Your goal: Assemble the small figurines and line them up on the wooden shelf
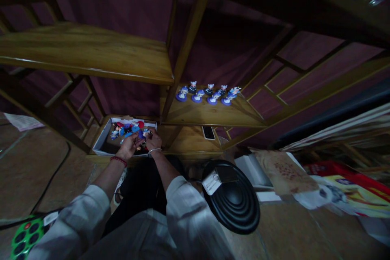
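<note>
Over a shallow white cardboard box (102,140) on the lowest shelf, my left hand (129,146) and my right hand (154,141) are close together. Between them is a small figurine (146,132) with a purple base, which the fingers of both hands close on. Beneath and behind it, several more figurines (126,128) in blue, red and white lie jumbled in the box. One shelf up, several figurines stand in two rows: purple-based ones (198,96) in front, dark-based ones (209,89) behind.
A phone (209,132) lies on the low shelf, right of the box. Wooden uprights (190,28) and an upper shelf (85,55) frame the space. A round black stool (240,199) carries a small box (212,182). Cardboard packaging (283,170) and a green power strip (27,237) lie on the floor.
</note>
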`<state>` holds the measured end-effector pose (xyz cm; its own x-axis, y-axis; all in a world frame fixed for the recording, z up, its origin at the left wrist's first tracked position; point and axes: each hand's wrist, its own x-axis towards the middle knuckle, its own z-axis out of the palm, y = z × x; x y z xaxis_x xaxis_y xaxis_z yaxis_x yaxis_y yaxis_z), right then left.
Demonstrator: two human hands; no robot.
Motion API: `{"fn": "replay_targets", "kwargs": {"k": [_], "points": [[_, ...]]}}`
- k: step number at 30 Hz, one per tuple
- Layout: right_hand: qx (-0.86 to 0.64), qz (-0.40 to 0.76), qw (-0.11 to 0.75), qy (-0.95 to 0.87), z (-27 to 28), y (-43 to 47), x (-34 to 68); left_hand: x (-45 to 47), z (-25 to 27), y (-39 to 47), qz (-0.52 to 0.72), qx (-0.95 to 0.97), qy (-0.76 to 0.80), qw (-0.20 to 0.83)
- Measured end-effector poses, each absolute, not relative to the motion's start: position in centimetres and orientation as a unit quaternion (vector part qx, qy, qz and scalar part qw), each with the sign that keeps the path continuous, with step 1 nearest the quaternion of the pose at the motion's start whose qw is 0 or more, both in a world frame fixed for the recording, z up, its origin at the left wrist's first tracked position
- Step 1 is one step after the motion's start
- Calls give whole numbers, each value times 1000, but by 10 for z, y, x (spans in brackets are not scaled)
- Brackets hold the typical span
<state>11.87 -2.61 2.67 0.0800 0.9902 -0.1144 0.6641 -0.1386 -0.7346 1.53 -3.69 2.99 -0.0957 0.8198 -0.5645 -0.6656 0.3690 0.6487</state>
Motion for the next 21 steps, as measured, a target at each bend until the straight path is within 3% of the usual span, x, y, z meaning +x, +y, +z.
{"fn": "replay_targets", "kwargs": {"k": [21], "points": [[-656,334,299,-608,21,-26,119,17,29,-41,566,104,502,646]]}}
